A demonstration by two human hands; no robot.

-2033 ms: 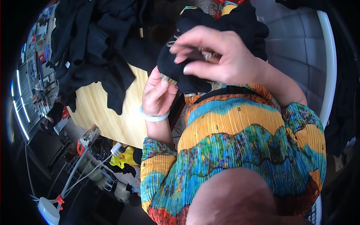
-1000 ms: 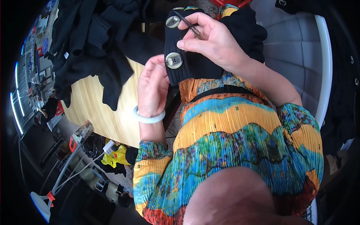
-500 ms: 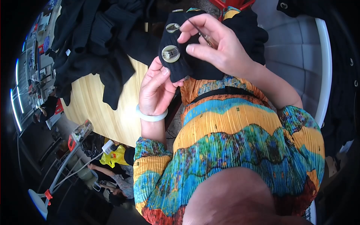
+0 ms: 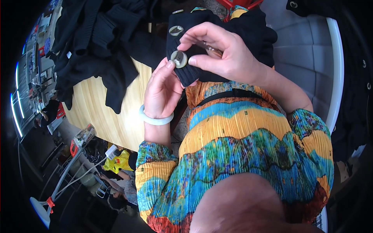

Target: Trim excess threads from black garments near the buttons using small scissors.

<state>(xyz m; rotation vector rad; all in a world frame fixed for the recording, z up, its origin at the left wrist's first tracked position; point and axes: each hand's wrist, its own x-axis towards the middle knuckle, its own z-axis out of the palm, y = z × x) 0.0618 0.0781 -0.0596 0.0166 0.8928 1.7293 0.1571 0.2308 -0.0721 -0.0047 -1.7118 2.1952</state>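
Observation:
My left hand (image 4: 162, 87) is closed on the corner of a black ribbed knit garment (image 4: 187, 73), its thumb at the edge of a large round button (image 4: 179, 59) with a pale rim. My right hand (image 4: 223, 50) curves over the garment from the right, thumb and fingertips at the same button. Tucked within its fingers is a slim tool with a brownish handle (image 4: 213, 50); its tip is hidden by the hand now. A second pale-rimmed button (image 4: 176, 30) is on the knit band just above. The rest of the garment lies across my lap.
Black knit garments (image 4: 93, 42) are heaped on the wooden table (image 4: 112, 116) at left. A large grey-white tub (image 4: 311, 58) stands at right, with dark cloth beyond it. At lower left are a lamp arm (image 4: 66, 178), a yellow bag (image 4: 118, 161) and another person (image 4: 120, 190).
My right hand has come down and left to the lower button, and the tool's dark tip has gone from sight. The button has tilted and shifted slightly; my left hand keeps its hold.

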